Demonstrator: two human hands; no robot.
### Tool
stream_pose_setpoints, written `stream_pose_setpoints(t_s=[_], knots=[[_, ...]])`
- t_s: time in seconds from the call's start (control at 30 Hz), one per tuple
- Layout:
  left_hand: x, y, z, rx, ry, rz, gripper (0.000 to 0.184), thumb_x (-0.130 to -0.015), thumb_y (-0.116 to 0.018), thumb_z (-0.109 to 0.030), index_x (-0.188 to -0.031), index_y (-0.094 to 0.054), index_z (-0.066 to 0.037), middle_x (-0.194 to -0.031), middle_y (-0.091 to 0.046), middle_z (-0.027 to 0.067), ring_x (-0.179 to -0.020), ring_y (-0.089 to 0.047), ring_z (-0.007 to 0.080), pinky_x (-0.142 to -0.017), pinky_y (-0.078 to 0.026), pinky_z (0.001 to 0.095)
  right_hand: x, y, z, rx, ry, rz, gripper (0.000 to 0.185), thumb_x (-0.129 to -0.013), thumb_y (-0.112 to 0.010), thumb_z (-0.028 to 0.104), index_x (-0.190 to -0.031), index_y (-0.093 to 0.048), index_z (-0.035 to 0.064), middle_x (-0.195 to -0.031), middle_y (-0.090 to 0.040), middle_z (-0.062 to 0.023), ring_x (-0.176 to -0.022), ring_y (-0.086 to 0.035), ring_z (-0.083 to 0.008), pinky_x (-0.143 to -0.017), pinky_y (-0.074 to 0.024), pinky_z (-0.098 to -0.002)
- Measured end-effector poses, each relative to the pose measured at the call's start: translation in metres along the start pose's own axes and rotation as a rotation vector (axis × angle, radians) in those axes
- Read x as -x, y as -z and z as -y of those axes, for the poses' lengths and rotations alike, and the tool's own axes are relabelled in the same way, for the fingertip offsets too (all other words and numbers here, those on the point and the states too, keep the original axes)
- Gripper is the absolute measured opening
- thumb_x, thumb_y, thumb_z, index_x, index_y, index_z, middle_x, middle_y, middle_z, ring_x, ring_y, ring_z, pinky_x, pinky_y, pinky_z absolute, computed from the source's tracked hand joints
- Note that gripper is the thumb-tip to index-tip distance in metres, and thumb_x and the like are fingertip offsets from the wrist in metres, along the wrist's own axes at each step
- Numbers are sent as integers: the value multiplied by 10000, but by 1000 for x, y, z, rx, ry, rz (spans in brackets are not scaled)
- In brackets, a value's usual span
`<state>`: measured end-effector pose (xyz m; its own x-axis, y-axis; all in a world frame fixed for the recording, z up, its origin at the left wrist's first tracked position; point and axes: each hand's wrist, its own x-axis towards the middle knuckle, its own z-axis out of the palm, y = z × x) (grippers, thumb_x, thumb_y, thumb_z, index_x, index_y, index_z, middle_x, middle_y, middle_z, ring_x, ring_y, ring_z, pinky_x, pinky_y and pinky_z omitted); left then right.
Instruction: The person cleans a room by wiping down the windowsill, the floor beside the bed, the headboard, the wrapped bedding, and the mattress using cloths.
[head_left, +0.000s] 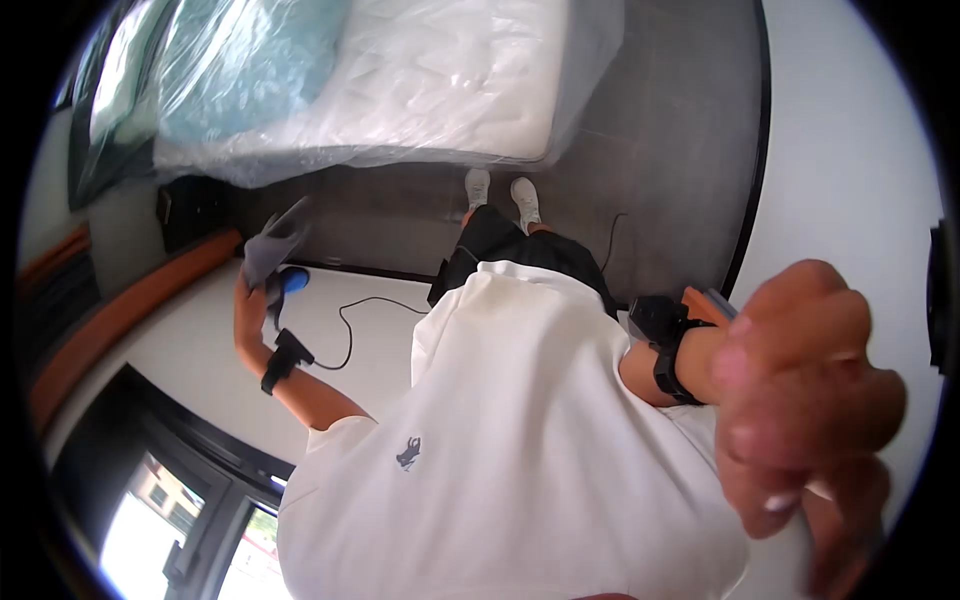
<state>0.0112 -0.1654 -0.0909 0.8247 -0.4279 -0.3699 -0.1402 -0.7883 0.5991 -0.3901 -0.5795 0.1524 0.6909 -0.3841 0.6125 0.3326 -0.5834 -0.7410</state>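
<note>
The head view showed the left arm bent outward, its hand (257, 275) obscured at a limp grey cloth (272, 250) near the plastic-covered mattress (450, 80), grip unclear; the raised right hand (805, 390) curled, blurred, contents indiscernible.

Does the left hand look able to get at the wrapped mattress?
Probably, perhaps with a step: nothing visible blocks the left hand from the wrapped mattress, though the blurred grey item at the hand could hinder it.

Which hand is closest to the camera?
The right hand! It looks really big. The left hand looks much smaller, out near the blue thing.
</note>
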Motion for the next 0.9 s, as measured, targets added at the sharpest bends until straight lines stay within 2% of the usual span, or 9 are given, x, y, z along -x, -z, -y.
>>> stream_pose_setpoints(t_s=[0.13, 0.23, 0.37, 0.47, 0.53, 0.57, 0.7, 0.83, 0.9], knots=[[-72, -126, -142, 185, -237, 363, 295, -959, -578, -140, -1196, -590, 37, -1020, -672, 83, -930, -591, 141, -846, -471, 300, 27, -20, -68, 176, 26, -38, 220, -789, -626, 15, -994, -674, 77, -816, -624, -68, -694, -577, -201, -549, -467, -292], [-40, -220, -239, -143, -209, 698, 305, -942, -640, -256, -1011, -630, 42, -697, -614, 36, -638, -501, 134, -596, -459, 346, 90, 4, -63, 234, -115, -130, 255, -726, -647, 7, -976, -695, 19, -810, -663, -104, -698, -615, -210, -598, -502, -319], [38, -316, -283, 127, -560, 1178, 319, -948, -643, -254, -1106, -622, 22, -901, -683, 111, -826, -599, 144, -769, -498, 315, 177, -16, -83, 307, -596, -315, 443, -768, -694, 66, -1208, -640, 61, -1085, -657, -165, -851, -659, -280, -768, -517, -347], [52, -365, -302, 108, -451, 1501, 450, -974, -598, -334, -1281, -550, -8, -1129, -645, 113, -1004, -570, 154, -892, -462, 310, 240, -49, -144, 213, -1026, -456, 533, -811, -712, 112, -1319, -553, 77, -1285, -566, -151, -1023, -628, -262, -878, -491, -341], [66, -391, -298, 225, 218, 1733, 627, -996, -500, -482, -1423, -424, -30, -1327, -528, 91, -1162, -484, 166, -985, -400, 317, 295, -66, -178, -133, -1106, -722, 570, -825, -731, 124, -1349, -510, 74, -1322, -521, -124, -1151, -550, -209, -943, -454, -326], [67, -408, -294, 112, 270, 1808, 768, -990, -405, -595, -1483, -321, -13, -1438, -414, 81, -1253, -404, 172, -1026, -353, 322, 317, -74, -192, -143, -1098, -747, 570, -825, -731, 124, -1349, -510, 74, -1322, -521, -124, -1151, -550, -209, -943, -454, -326], [38, -488, -262, -288, -38, 1532, 700, -975, -428, -603, -1327, -507, -4, -1257, -589, 94, -1057, -572, 200, -898, -454, 358, 379, -89, -253, -364, -1142, -987, 564, -807, -702, 36, -1333, -501, 62, -1253, -540, -95, -1175, -513, -199, -973, -427, -307], [-21, -579, -245, -395, -843, 976, 477, -971, -491, -434, -1136, -590, 3, -1023, -688, 186, -846, -669, 359, -775, -514, 421, 449, -97, -333, -335, -1058, -1544, 517, -770, -678, 8, -1262, -521, 28, -1192, -579, -90, -1078, -567, -208, -941, -447, -303], [-47, -618, -238, -577, -1036, 842, 348, -935, -544, -360, -1100, -623, -64, -1165, -657, 165, -1078, -605, 376, -961, -426, 473, 486, -89, -366, -58, -1086, -1379, 536, -749, -680, 15, -1260, -517, 32, -1170, -588, -104, -1066, -571, -210, -926, -457, -313]])
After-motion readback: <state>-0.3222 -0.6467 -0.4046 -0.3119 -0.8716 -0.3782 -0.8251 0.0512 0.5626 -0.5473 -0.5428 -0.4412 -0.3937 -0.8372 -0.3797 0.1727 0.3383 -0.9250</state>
